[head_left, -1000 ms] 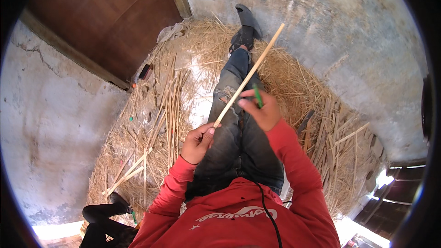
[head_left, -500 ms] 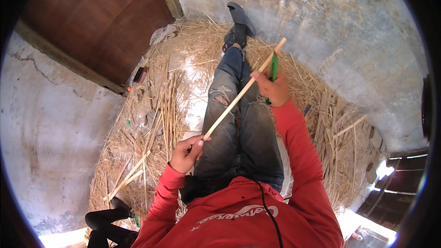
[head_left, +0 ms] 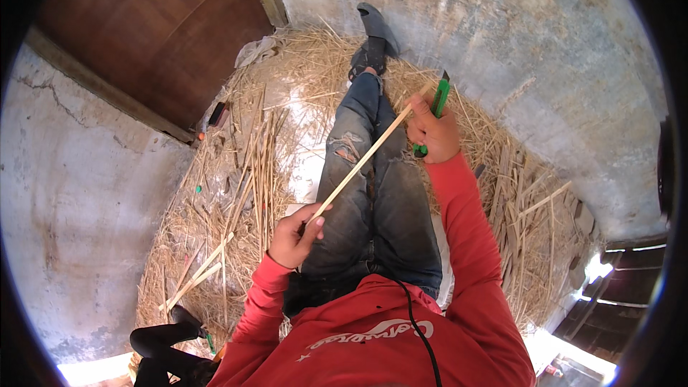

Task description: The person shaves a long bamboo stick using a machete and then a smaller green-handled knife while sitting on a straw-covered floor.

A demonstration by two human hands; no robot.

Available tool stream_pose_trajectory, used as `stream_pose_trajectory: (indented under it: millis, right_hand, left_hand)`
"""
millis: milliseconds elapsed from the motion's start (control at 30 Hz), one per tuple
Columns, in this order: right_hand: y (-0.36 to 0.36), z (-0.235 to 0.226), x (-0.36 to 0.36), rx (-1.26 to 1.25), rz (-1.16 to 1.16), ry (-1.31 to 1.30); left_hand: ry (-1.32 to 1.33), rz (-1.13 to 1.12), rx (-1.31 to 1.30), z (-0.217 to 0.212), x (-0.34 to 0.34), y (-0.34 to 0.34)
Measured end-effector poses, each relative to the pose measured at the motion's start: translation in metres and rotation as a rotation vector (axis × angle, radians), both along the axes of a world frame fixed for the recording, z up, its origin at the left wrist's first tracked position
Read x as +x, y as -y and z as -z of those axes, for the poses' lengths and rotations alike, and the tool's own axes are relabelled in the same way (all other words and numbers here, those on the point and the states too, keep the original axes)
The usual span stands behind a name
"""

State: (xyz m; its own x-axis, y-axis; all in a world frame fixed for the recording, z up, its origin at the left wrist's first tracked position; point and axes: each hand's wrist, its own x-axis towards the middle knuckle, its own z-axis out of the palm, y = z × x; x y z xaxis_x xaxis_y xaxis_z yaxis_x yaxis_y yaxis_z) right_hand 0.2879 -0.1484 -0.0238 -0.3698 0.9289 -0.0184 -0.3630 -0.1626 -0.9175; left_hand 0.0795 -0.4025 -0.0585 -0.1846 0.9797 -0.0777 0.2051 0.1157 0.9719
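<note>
A thin, pale bamboo strip [head_left: 363, 160] slants across my legs from near left to far right. Its near end is pinched between the thumb and fingers of my left hand [head_left: 291, 238]. Closer to the far end, my right hand [head_left: 438, 135] is closed around a green utility knife [head_left: 440, 96] and has its thumb and fingers against the strip. The knife's dark blade points away from me, to the right of the strip and apart from it. My right fingers partly cover the strip's far end.
My outstretched legs in worn jeans [head_left: 347, 193] lie over a floor strewn with shavings [head_left: 301, 64]. Long strips [head_left: 261, 150] lie to the left, more [head_left: 512, 179] to the right. Walls [head_left: 545, 36] and a brown panel [head_left: 158, 36] stand around. Another person's dark-clad leg [head_left: 154, 344] shows at lower left.
My right hand has turned and moved slightly farther away and right. The knife blade has swung outward, off the strip. My left hand keeps its pinch, with little movement.
</note>
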Motion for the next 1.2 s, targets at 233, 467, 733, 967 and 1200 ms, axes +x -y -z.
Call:
stream_pose_trajectory:
  millis: [233,467,733,967,1200]
  right_hand:
    - [0.043,0.024,-0.028,0.37,0.013,0.297]
    - [0.104,0.018,-0.026,0.717,-0.211,0.87]
    - [0.101,0.037,-0.036,0.865,-0.283,1.121]
    - [-0.041,0.107,0.016,0.462,0.309,0.885]
    - [-0.139,0.118,0.181,0.236,0.617,1.017]
  left_hand:
    - [-0.199,-0.204,0.142,0.002,0.025,-0.026]
    - [-0.352,-0.352,0.135,0.001,0.028,-0.038]
    - [-0.371,-0.369,0.242,0.015,0.021,-0.042]
    - [-0.502,-0.16,-0.012,-0.011,0.005,-0.007]
    - [0.005,-0.313,-0.075,0.018,-0.018,0.035]
